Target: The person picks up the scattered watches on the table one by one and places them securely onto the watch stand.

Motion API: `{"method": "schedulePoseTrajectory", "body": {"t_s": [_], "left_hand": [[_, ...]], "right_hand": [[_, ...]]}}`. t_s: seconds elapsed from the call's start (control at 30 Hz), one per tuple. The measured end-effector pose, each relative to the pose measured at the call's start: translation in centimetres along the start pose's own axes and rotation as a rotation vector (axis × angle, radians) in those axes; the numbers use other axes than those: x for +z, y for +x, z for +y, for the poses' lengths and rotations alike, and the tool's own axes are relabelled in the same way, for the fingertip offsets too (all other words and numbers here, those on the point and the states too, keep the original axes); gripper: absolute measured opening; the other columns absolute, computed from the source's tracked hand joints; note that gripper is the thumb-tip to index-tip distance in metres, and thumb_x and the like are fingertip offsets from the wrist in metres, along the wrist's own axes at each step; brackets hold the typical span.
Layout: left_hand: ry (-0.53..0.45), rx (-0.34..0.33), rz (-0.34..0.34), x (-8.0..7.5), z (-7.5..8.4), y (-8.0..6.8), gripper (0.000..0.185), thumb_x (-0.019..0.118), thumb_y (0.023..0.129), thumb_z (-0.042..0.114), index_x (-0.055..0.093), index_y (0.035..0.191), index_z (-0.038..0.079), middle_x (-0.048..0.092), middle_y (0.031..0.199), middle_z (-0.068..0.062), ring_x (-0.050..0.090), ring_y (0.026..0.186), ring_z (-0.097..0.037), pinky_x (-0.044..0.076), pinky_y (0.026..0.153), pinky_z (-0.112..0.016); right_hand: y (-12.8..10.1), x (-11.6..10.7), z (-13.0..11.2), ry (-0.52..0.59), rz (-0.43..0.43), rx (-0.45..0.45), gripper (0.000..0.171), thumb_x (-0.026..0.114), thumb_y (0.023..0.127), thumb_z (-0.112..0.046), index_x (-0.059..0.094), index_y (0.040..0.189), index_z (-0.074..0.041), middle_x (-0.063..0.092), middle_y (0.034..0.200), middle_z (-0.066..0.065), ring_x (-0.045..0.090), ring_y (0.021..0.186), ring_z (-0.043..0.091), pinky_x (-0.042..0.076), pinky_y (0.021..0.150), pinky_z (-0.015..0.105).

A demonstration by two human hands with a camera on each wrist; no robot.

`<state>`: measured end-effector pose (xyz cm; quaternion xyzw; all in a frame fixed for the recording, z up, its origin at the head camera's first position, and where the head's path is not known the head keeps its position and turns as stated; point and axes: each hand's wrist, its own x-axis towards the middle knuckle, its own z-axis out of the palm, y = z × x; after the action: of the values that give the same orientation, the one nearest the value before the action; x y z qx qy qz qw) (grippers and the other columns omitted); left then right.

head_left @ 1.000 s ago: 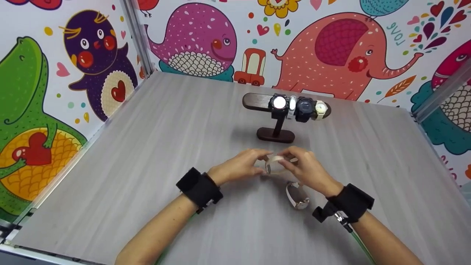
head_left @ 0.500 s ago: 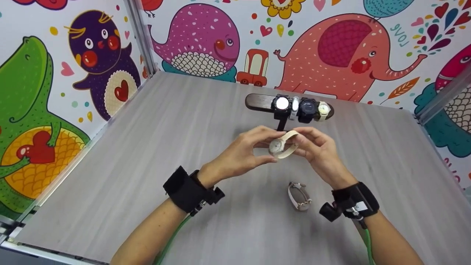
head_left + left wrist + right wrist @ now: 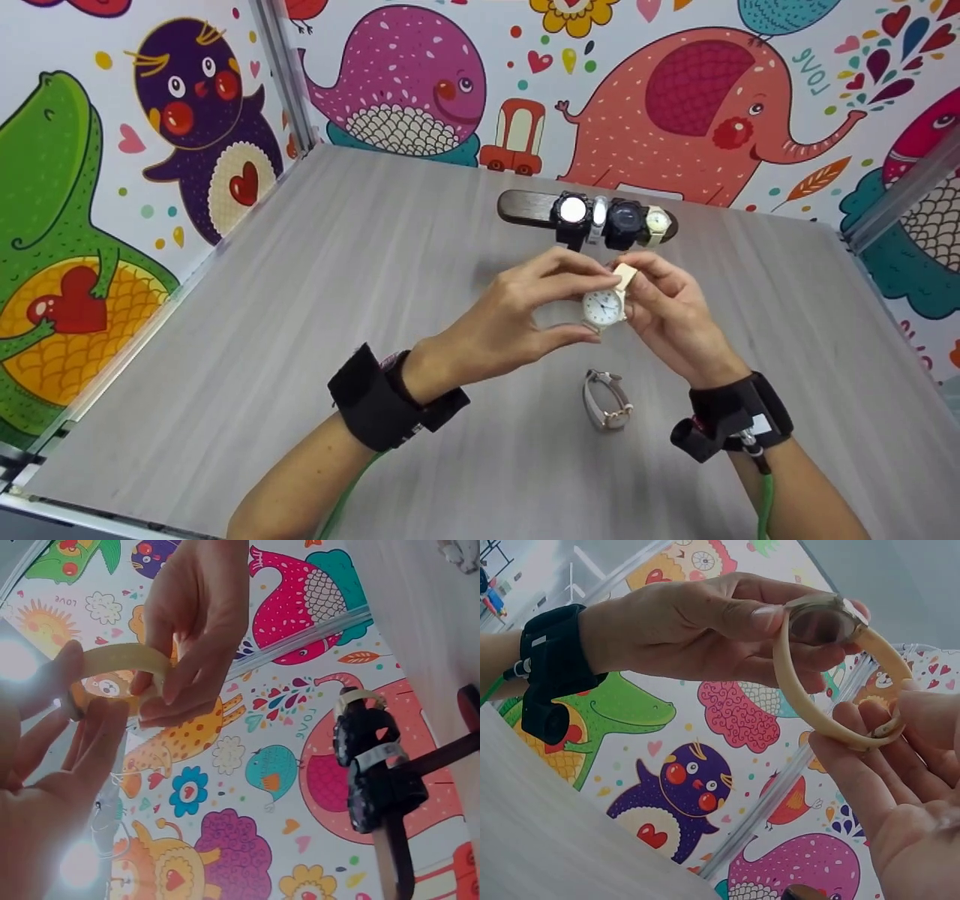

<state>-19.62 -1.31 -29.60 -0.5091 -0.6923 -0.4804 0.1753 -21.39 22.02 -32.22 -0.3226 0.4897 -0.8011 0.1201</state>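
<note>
A cream-strapped wristwatch (image 3: 602,306) with a round white dial is held up over the table, its face toward the head camera. My left hand (image 3: 510,311) pinches the case between fingers and thumb. My right hand (image 3: 679,315) grips the strap on the other side. In the right wrist view the strap (image 3: 799,694) forms a closed loop, with its buckle end between the right fingers. A second watch (image 3: 607,401), with a pale strap and rose-gold trim, lies on its side on the table below the hands.
Behind the hands stands a dark wooden watch stand (image 3: 525,208). Its bar carries several watches toward the right, the last one (image 3: 657,220) cream; its bare left end sticks out. Cartoon-printed panels (image 3: 420,75) enclose the grey table (image 3: 360,247) at the back and sides.
Both hands have lifted the cream watch up from near the table, moving away from me and slightly right. Its dial has turned to face the head camera. The second watch stays put.
</note>
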Motion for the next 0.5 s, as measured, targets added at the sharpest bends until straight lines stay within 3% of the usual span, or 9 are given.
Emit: {"method": "schedulePoseTrajectory", "body": {"t_s": [0.33, 0.5], "left_hand": [[0.053, 0.045, -0.009, 0.23, 0.07, -0.10, 0.058, 0.082, 0.083, 0.020, 0.062, 0.132, -0.004, 0.058, 0.127, -0.018, 0.058, 0.122, -0.024, 0.052, 0.101, -0.017], [0.080, 0.070, -0.017, 0.26, -0.08, -0.12, 0.058, 0.083, 0.082, 0.020, 0.064, 0.130, -0.005, 0.062, 0.129, -0.019, 0.059, 0.124, -0.025, 0.050, 0.104, -0.018]], "right_hand": [[0.32, 0.02, 0.88, 0.091, -0.154, 0.029, 0.028, 0.045, 0.105, -0.007, 0.060, 0.128, -0.001, 0.070, 0.122, 0.011, 0.069, 0.112, 0.020, 0.058, 0.097, 0.032], [0.26, -0.08, 0.93, 0.075, -0.165, 0.042, 0.029, 0.044, 0.106, -0.007, 0.060, 0.129, -0.002, 0.070, 0.122, 0.010, 0.069, 0.113, 0.019, 0.058, 0.097, 0.033]]}}
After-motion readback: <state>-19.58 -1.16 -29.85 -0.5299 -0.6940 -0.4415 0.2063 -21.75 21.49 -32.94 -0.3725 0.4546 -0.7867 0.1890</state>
